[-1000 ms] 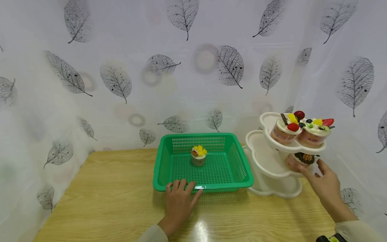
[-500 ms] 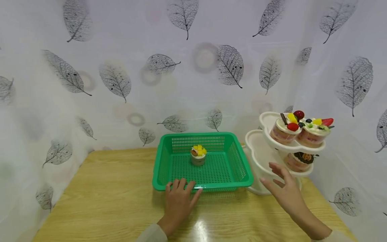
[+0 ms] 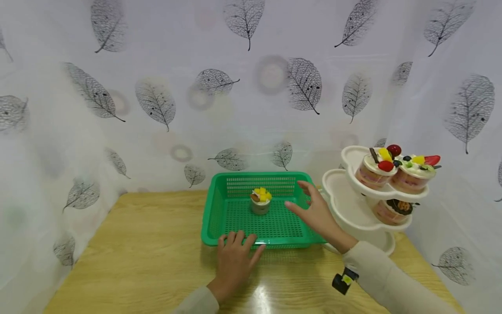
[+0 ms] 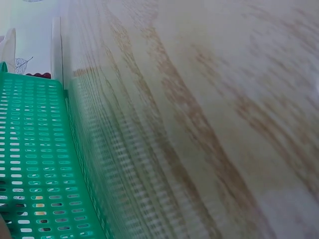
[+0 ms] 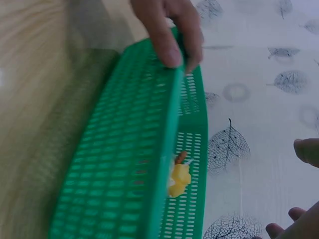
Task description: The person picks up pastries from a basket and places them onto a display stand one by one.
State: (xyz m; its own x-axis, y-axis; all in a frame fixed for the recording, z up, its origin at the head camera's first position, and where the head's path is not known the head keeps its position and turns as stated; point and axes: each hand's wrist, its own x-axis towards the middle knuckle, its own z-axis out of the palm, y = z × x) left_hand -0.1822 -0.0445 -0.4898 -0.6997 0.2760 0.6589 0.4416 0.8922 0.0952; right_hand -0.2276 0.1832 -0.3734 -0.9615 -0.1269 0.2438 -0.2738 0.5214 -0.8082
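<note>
My left hand (image 3: 234,261) holds the front rim of a green plastic basket (image 3: 282,241), fingers over the rim and thumb on the near side, as the right wrist view also shows. Inside the basket stands a dessert cup (image 3: 260,206) topped with yellow fruit cubes. Over the basket's right part hovers my right hand (image 3: 319,216), thumb and fingers spread apart, nothing between them. Its fingertips point toward the cup from the right. In the left wrist view only the basket's perforated side (image 4: 40,149) and the table show clearly.
A white tiered stand (image 3: 347,205) is right of the basket. Two fruit-topped dessert cups, one (image 3: 374,173) left and one (image 3: 412,178) right, sit on its top tier. A chocolate-topped cup (image 3: 393,212) sits one tier below. A leaf-print curtain (image 3: 243,131) hangs behind the wooden table (image 3: 149,244).
My right hand has left the chocolate-topped cup on the stand and swung left over the basket, staying empty. My left hand keeps its place on the rim.
</note>
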